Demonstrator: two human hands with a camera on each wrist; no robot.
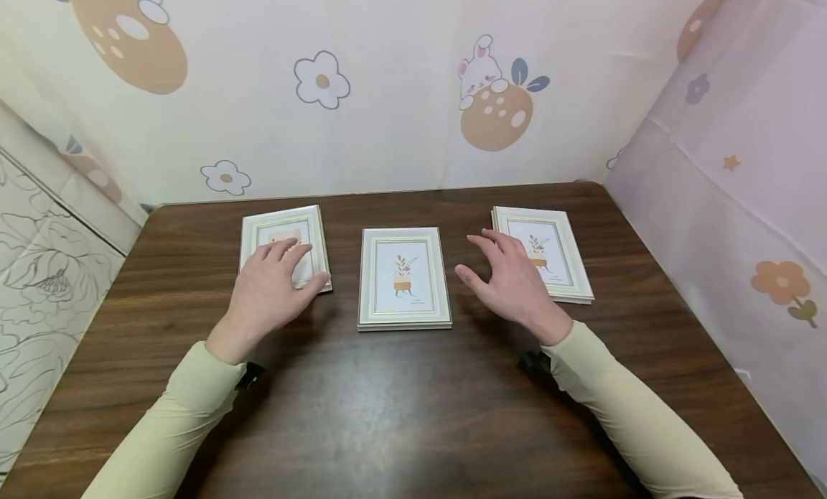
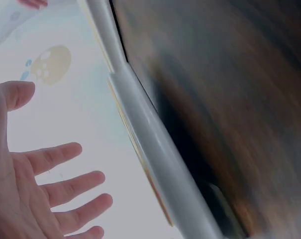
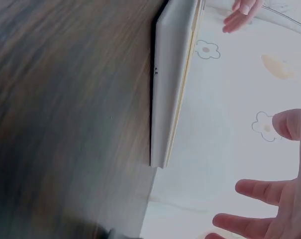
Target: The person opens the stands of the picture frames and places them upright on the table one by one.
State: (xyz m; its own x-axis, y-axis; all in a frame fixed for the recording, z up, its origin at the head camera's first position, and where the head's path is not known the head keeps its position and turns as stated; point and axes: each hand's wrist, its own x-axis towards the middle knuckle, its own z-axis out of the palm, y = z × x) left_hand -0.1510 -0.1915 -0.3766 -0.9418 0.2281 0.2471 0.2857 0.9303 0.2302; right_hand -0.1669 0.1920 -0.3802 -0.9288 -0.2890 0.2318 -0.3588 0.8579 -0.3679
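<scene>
Middle frame points lengthwise forward.

spread right grip, white frame on dark table, flowered backdrop

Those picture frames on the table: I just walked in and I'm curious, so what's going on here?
Someone's left hand is held open over the left frame. The right hand is open too, between the middle frame and the right frame, hiding part of the latter in the head view. Neither hand grips anything at this moment; all three white frames lie picture side up on the dark table.
</scene>
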